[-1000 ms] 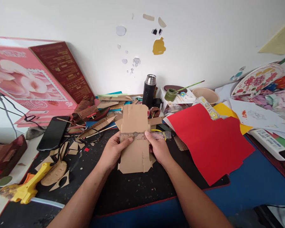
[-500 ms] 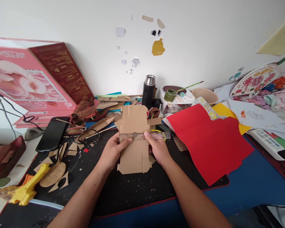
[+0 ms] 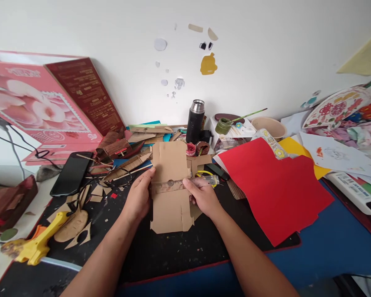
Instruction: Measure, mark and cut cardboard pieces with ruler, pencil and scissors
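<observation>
Upright between my hands is a piece of brown cardboard [image 3: 170,210] with notched edges and small tabs. A clear, ruler-like strip [image 3: 165,186] with a round dark mark lies across its middle; its far end sticks out past my right hand. My left hand [image 3: 139,194] is closed on the cardboard's left edge. With the thumb pressed on the strip, my right hand [image 3: 204,197] grips the cardboard's right side, its other fingers mostly hidden behind. Yellow-handled scissors [image 3: 208,173] lie just beyond, partly covered.
Red paper [image 3: 278,189] covers the right side. A black thermos [image 3: 195,123] and a green paint jar [image 3: 223,126] stand behind. On the left lie a phone [image 3: 71,174], cardboard scraps [image 3: 97,190] and a yellow glue gun [image 3: 37,245]. A pink box [image 3: 43,99] leans against the wall.
The cardboard has shifted slightly left and down in view. My left thumb has come off the strip, and the left hand has moved up along the cardboard's left edge.
</observation>
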